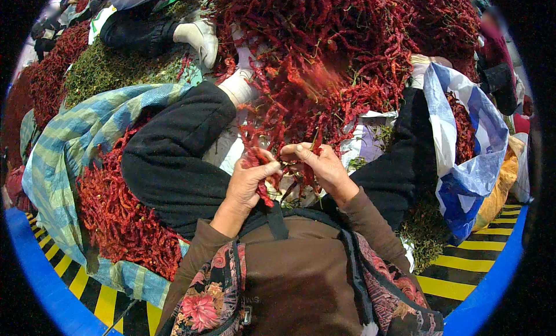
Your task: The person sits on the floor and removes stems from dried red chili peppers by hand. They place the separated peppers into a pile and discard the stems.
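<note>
Several dried red chili peppers are held in my left hand, its thumb and fingers closed around them. Just to its right, my right hand has thumb and fingers pinched together at chilies, close to the left fingertips. Which chilies it grips is partly hidden. Beyond both hands spreads a large heap of dried red chilies, reaching down between my legs. Green stems lie below the hands. At my left, a green and blue striped woven sack lies open with red chilies in it.
A blue and white woven sack holding chilies stands at the right, beside a yellow sack. Green stems are piled at the upper left and by my right thigh. Another person's leg and white boot are at the upper left.
</note>
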### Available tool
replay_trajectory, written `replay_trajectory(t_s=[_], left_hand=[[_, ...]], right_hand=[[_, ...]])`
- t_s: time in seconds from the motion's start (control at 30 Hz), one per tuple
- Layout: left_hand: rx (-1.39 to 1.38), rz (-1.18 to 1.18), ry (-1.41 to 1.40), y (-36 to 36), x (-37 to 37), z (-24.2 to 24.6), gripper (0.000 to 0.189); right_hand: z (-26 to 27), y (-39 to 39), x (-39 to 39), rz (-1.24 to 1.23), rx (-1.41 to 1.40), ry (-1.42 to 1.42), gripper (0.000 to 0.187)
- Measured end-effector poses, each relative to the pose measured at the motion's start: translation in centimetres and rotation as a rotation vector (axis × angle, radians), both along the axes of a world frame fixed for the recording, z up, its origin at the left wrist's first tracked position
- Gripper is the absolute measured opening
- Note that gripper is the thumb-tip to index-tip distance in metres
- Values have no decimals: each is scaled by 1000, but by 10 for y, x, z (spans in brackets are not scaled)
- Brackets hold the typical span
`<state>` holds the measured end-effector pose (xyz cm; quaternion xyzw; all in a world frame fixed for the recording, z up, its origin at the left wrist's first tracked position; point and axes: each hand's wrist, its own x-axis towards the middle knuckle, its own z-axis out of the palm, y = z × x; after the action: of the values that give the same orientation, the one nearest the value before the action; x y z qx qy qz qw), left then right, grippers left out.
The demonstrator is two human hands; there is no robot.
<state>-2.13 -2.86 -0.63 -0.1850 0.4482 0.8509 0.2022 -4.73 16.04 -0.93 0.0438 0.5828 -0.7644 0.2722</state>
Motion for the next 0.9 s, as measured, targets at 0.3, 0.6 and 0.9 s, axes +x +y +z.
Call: replay_trajectory(t_s=[0.3,0.6,0.9], left_hand=[[-203,-115,108,23,0,1,22],[-251,-136,102,17,2,-11,18],[-127,-92,63,-1,-3,-3,21]], right_hand=[[-1,-30,8,-195,-146,-357,43],[-12,-44,11,-151,-282,-216,41],[1,-27,0,8,-27,101,40]])
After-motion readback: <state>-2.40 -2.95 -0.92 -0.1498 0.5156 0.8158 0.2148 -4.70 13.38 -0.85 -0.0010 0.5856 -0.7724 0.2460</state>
